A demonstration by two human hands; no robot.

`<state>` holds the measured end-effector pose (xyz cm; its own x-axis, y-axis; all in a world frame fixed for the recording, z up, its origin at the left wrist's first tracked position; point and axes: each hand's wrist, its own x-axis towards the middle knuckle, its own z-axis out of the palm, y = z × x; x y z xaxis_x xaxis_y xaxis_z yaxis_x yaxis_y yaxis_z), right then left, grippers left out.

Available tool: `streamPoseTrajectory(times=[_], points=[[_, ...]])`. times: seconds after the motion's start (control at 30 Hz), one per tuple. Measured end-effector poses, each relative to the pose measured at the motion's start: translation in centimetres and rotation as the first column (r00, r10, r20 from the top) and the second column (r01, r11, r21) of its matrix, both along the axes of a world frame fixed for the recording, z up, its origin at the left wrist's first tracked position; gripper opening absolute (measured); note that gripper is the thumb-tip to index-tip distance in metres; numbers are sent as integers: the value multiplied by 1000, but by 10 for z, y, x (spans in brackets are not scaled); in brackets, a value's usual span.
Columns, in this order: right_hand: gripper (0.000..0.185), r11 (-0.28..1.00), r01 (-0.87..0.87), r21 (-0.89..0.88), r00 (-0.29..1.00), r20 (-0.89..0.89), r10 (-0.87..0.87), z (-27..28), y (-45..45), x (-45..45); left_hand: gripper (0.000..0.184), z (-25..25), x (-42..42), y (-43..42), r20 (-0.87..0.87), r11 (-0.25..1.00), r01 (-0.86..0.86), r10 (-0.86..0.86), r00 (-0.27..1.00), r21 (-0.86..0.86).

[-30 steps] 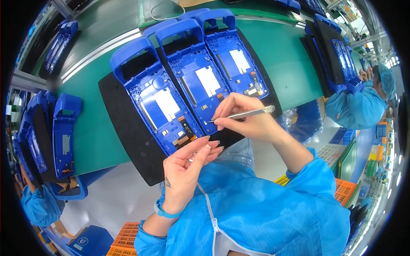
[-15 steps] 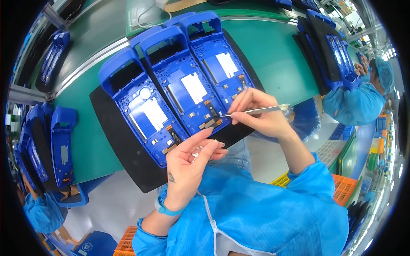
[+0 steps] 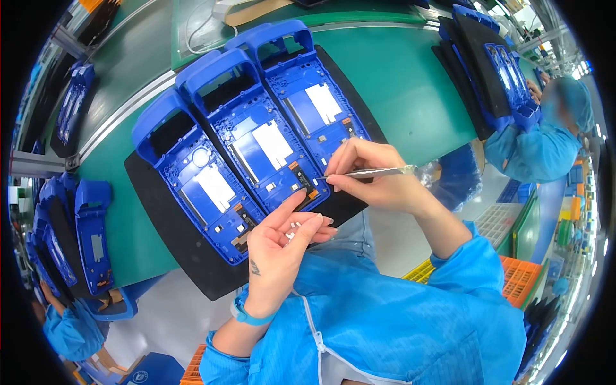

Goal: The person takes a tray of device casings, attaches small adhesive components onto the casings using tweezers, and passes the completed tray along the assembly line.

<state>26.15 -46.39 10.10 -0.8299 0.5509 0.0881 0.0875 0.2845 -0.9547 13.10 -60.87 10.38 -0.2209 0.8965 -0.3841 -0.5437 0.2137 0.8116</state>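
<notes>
My left hand (image 3: 279,247) is curled palm up, with several small white pieces (image 3: 292,232) held in its fingers. Its index finger reaches to the lower edge of the middle blue plastic housing (image 3: 239,112). My right hand (image 3: 378,176) pinches metal tweezers (image 3: 388,171), their tips over the lower right corner of that housing, beside a dark flex cable (image 3: 299,174). Whether the tips touch it, I cannot tell. A left housing (image 3: 185,163) and a right housing (image 3: 290,78) lie alongside, each with a white rectangular patch inside. All three rest on a black mat (image 3: 163,234).
The mat lies on a green bench (image 3: 391,83). More blue housings (image 3: 93,237) stand at the left, and a black-padded stack (image 3: 478,70) at the right. A co-worker in blue (image 3: 536,147) sits at right; another sleeve (image 3: 74,330) shows lower left. Orange crates (image 3: 521,279) are beside me.
The housings and mat appear farther left and slightly lower in view. My right hand with the tweezers has shifted slightly left in view. My left hand stays nearly in place, still holding the white pieces.
</notes>
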Motion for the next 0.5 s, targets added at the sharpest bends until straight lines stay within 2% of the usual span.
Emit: streamPoseTrajectory(times=[0.1, 0.27, 0.4, 0.47, 0.5], points=[[14, 998, 31, -59, 999, -13, -31, -1, 0, -1, 42, 0, 0, 0, -6, 1000, -3, 3, 1000, -8], [14, 989, -1, -150, 1000, 28, 5, 2, 3, -1, 41, 0, -1, 0, -2, 1000, -6, 6, 1000, -8], [14, 980, -18, -200, 1000, -7, 17, 2, 7, 2, 40, 1, -1, 0, -5, 1000, -4, 4, 1000, -2], [15, 960, -105, -258, 990, -118, 77, 4, 7, 7, 37, 5, 1, 2, 36, 998, -51, 53, 998, -42], [16, 962, -153, -228, 985, -115, 129, 5, 6, 8, 37, 5, 2, 3, 35, 998, -52, 53, 998, -42]])
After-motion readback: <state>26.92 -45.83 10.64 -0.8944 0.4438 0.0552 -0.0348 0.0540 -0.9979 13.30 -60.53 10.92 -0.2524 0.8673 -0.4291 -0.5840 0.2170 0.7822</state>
